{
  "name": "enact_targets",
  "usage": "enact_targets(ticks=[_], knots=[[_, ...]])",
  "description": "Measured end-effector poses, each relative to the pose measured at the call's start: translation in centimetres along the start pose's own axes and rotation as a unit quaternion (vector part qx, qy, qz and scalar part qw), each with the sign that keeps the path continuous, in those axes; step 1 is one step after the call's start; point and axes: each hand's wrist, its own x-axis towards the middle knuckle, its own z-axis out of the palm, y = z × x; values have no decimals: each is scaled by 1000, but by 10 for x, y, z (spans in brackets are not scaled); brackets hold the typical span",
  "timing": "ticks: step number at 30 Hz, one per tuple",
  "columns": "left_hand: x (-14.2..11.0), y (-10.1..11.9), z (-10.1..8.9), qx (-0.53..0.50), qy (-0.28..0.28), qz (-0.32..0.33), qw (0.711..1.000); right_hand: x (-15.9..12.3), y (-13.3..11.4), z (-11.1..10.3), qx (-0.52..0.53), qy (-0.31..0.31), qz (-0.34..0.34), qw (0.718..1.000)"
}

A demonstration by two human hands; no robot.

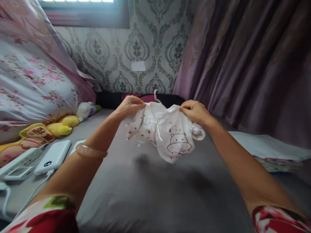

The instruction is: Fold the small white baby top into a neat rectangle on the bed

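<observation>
A small white baby garment (165, 131) with tiny prints and a cartoon animal hangs in the air above the grey bed sheet (145, 191). My left hand (130, 106) pinches its upper left edge, fingers closed. My right hand (194, 110) grips the upper right edge the same way. Thin white ties dangle from the cloth. A pale bangle (90, 151) sits on my left forearm.
At the left lie a white power bank (53, 157) with cable, a power strip (19, 160), yellow plush toys (62, 126) and a floral quilt (29, 81). Folded cloth (269, 150) lies at the right by purple curtains (243, 64). Patterned wall behind.
</observation>
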Motion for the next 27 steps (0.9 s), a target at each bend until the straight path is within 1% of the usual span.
enact_targets(ticks=[1, 3, 6, 8, 10, 11, 12, 13, 15, 16, 17, 18, 19, 21, 22, 23, 24, 26, 27], knots=[[0, -1, 1, -32, -16, -26, 999, 1, 1, 0, 7, 3, 6, 1000], [2, -5, 5, -64, -8, -53, 997, 5, 2, 1, 13, 27, 29, 999], [5, -9, 15, -89, 4, -49, 995, 7, -2, 3, 23, 29, 37, 999], [5, -9, 18, -84, 31, -41, 995, 3, -7, 0, 41, 29, 34, 998], [1, -7, 14, -81, 55, -31, 995, -4, -11, -9, 80, 12, 26, 996], [-3, -5, 8, -86, 52, -28, 995, -9, -12, -15, 111, -16, 20, 993], [-6, -3, 1, -95, 33, -28, 995, -12, -13, -23, 147, -56, 16, 987], [-10, -1, -8, -105, 1, -30, 994, -15, -12, -31, 184, -105, 14, 977], [-14, 1, -23, -103, -98, -46, 989, -17, -9, -42, 235, -198, 25, 951], [-15, 2, -28, -81, -141, -52, 985, -16, -8, -44, 242, -226, 34, 943], [-14, 2, -30, -43, -167, -52, 984, -14, -6, -42, 236, -237, 43, 941], [-13, 2, -29, 6, -169, -47, 984, -12, -6, -38, 217, -226, 52, 948], [-12, 2, -27, 57, -148, -38, 987, -10, -6, -32, 191, -195, 61, 960], [-10, 5, -20, 125, -62, -18, 990, -7, -8, -21, 147, -122, 69, 979], [-10, 7, -18, 128, -32, -12, 991, -7, -10, -17, 145, -115, 64, 981], [-11, 9, -17, 111, -26, -12, 993, -7, -11, -16, 160, -135, 53, 976], [-12, 10, -19, 79, -60, -16, 995, -9, -12, -18, 187, -175, 38, 966], [-15, 12, -27, 15, -183, -33, 982, -11, -12, -25, 241, -273, 13, 931], [-16, 12, -31, -4, -227, -42, 973, -11, -11, -29, 255, -294, 12, 921]])
